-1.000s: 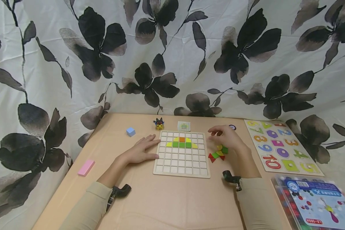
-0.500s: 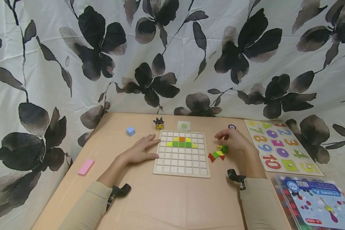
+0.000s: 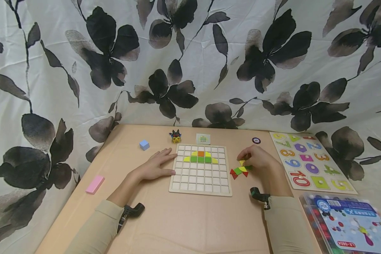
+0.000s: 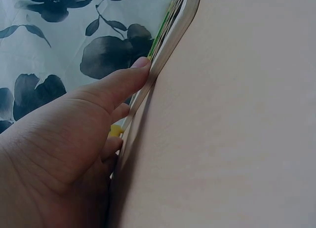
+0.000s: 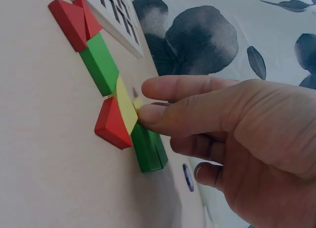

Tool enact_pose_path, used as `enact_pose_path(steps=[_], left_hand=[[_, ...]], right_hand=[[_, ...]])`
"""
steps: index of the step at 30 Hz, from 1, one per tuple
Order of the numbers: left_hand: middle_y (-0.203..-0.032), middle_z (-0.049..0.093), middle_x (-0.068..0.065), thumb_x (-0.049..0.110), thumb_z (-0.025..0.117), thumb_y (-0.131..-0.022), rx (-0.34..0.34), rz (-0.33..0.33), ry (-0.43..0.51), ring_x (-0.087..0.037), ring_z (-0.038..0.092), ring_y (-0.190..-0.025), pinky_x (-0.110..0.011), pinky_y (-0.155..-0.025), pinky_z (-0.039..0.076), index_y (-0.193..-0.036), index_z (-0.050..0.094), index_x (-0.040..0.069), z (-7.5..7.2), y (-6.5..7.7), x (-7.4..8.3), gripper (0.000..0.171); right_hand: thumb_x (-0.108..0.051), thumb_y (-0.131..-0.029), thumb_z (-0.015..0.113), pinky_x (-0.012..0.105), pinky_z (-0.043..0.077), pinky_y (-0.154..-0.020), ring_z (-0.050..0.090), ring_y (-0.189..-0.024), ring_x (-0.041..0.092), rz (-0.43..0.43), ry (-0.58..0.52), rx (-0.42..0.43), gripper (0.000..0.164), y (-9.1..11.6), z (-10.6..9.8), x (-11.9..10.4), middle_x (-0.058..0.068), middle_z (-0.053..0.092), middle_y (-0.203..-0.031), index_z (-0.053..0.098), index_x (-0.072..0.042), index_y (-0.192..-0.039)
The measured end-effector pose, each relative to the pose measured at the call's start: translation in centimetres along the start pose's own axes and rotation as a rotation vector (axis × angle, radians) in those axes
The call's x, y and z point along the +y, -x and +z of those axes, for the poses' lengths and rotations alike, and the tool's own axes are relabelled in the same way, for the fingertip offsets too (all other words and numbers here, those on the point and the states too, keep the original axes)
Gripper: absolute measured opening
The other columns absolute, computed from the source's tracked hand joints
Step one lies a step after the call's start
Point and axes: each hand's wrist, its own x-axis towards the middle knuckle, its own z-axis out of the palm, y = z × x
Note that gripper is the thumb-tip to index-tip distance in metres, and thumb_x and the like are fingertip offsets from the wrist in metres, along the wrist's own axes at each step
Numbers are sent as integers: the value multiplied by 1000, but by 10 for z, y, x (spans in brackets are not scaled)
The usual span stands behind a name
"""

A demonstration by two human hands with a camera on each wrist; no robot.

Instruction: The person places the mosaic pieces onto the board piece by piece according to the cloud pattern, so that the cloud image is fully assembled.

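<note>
- The blocks point(image 5: 100, 65) lie in a heap, right of the board point(image 3: 193, 179).
- My right hand point(image 3: 262, 159) is at the heap, thumb and pointer finger apart; I can't tell if it touches the yellow block point(image 5: 126, 107).
- My left hand point(image 3: 155, 165), fingers straight, touches the board's left edge.
- Far side: a card point(image 3: 203, 139) and a toy point(image 3: 176, 137).

Free tabletop point(image 3: 197, 222) lies between the sleeves point(image 3: 93, 225), nearside of the grid board point(image 3: 200, 185); the left hand point(image 3: 155, 165) obstructs its left edge. To its right, blocks point(image 3: 238, 171) and the right hand point(image 3: 258, 157) occupy the passage toward the number board point(image 3: 302, 165); a figurine point(image 3: 176, 137) stands beyond the far edge.
</note>
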Motion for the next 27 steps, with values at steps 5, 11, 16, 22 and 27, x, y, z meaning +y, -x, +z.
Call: enact_pose_path(steps=[5,11,16,22,27], left_hand=[[-173,19,-19,52,72,-94,-1,5,3,-42,11,-161,-60,-131,5,-160,43,20,0,0,1,79],[-173,19,-19,52,73,-94,-5,2,3,-41,11,-161,-59,-131,4,-160,43,20,0,0,2,79],[-173,18,-19,52,72,-95,-7,1,4,-41,11,-162,-59,-132,4,-160,43,19,-1,1,3,79],[-174,17,-18,54,72,-94,-7,-7,-4,-40,10,-162,-57,-132,4,-161,42,20,0,1,1,80],[-174,17,-16,55,72,-94,-11,-20,-3,-39,9,-162,-55,-132,3,-161,42,22,0,0,1,80]], right_hand=[[6,-90,73,31,58,-83,61,-96,26,9,7,5,22,0,2,-1,13,75,-112,80,-6,-107],[0,-92,73,30,54,-76,59,-93,25,41,12,20,18,-3,6,-5,12,72,-107,78,-5,-109],[-1,-91,75,29,53,-74,58,-91,25,49,-1,38,14,-5,10,-8,8,66,-97,75,-9,-103],[2,-92,73,30,55,-72,61,-83,26,55,-70,62,11,-4,10,-12,10,67,-91,75,-8,-97],[-1,-95,73,30,56,-69,61,-83,25,21,-92,96,9,-7,13,-18,9,67,-92,75,-9,-99]])
